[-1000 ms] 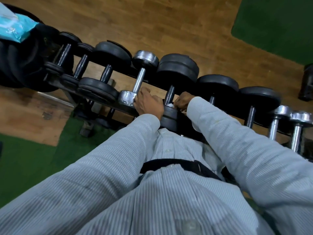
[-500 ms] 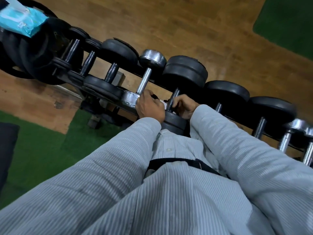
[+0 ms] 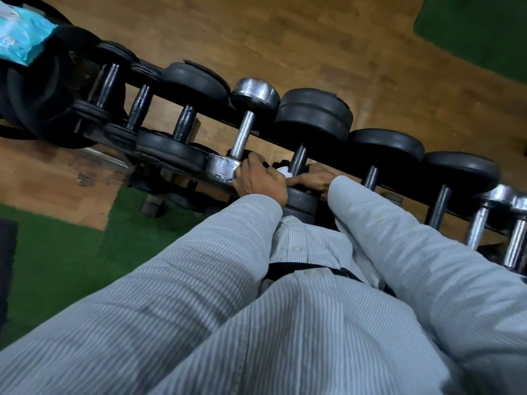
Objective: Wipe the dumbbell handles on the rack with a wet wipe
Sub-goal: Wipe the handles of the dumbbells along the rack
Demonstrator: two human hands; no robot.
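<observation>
Sleeves (image 3: 199, 280) of striped cloth are seen closest, one on each arm. Past them, the left hand (image 3: 258, 179) is laid against the shiny end of the silver dumbbell (image 3: 242, 135). Its fingers are bent over that end, but what is held under them cannot be told.

The right hand (image 3: 315, 179) is curled near the bottom of the dark handle (image 3: 298, 163) on the big black dumbbell (image 3: 313, 112). A bit of white wet wipe (image 3: 285, 171) is seen between the two hands, just beside that handle. Which hand pinches it cannot be told.

The step in hand seems to be the rubbing of this dark handle. Next, the wipe should be slid up along the bar. More handles are lined up on the rack (image 3: 356, 155). Farther off, a blue pack (image 3: 20, 38) is perched on black plates.
</observation>
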